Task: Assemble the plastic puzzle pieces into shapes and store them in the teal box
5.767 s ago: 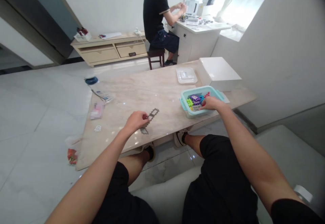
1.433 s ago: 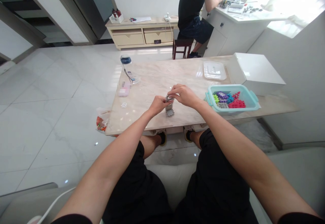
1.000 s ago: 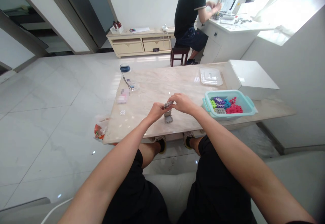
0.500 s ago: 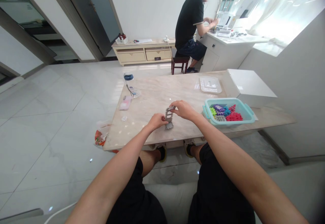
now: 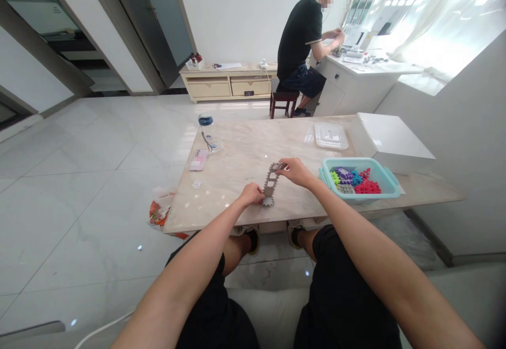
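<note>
Between my hands a chain of grey interlocking building pieces (image 5: 271,179) with toothed edges stands tilted above the marble-look table, its lower piece close to or on the tabletop. My left hand (image 5: 253,194) pinches the chain near its bottom end. At the upper end, my right hand (image 5: 295,172) has thumb and fingers closed on the top piece, which bends over to the right. A turquoise plastic box (image 5: 361,197) at the right holds toothed pieces in red, purple, blue, green and grey.
A clear bottle with a blue cap (image 5: 206,121), a pink packet (image 5: 198,160) and a small white piece (image 5: 196,184) lie on the left. A clear lid (image 5: 331,136) and white box (image 5: 391,135) stand back right. Beyond, a person (image 5: 302,38) sits working at another desk.
My right hand has moved slightly right with the chain's top, so the chain leans more to the right. My left hand stays at its lower end. The view has shifted a little.
</note>
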### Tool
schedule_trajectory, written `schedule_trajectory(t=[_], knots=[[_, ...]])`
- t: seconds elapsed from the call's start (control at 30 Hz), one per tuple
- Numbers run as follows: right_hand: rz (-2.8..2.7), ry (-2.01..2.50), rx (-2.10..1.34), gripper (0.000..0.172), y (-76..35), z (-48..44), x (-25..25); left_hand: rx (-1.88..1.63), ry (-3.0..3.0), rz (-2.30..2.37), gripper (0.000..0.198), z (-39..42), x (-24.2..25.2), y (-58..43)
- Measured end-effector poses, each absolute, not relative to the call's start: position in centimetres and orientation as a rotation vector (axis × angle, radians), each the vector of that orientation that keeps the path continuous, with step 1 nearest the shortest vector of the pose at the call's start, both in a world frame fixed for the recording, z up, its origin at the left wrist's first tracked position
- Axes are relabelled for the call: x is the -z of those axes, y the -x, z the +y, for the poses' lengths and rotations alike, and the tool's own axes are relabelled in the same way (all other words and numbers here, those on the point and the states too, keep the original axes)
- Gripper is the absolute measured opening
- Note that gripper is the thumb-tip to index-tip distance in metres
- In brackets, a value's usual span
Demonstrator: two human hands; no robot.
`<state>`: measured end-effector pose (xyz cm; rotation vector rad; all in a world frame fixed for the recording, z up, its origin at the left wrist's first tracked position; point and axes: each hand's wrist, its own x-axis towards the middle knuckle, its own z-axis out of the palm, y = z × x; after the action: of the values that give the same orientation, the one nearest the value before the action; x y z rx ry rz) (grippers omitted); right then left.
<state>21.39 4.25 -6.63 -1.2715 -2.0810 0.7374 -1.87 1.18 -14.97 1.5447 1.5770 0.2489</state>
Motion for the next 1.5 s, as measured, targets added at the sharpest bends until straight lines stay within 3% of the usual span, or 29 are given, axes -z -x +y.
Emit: schedule_trajectory(t=[0.43, 0.67, 0.87, 1.03, 1.5], knots=[[-2.073, 1.432, -0.797, 0.032, -23.4, 4.7, 7.6, -0.316, -1.452, 1.674, 0.014, 2.4, 14.3, 3.6], [-2.055, 1.494, -0.832, 0.029, -22.9, 5.0, 9.1, -0.330, -1.475, 1.739, 0.009, 3.4, 13.3, 5.6], [-2.020, 1.541, -0.837, 0.016, -20.5, 4.7, 11.3, -0.296, -1.672, 1.864, 0.002, 3.1, 11.8, 7.1], [-2.057, 1.626, -0.856, 0.015, -18.7, 4.7, 13.2, -0.278, -1.829, 1.955, 0.013, 2.8, 11.2, 7.7], [-2.140, 1.759, -0.819, 0.019, -17.6, 5.4, 14.8, -0.240, -1.906, 1.956, 0.017, 2.5, 11.0, 8.6]])
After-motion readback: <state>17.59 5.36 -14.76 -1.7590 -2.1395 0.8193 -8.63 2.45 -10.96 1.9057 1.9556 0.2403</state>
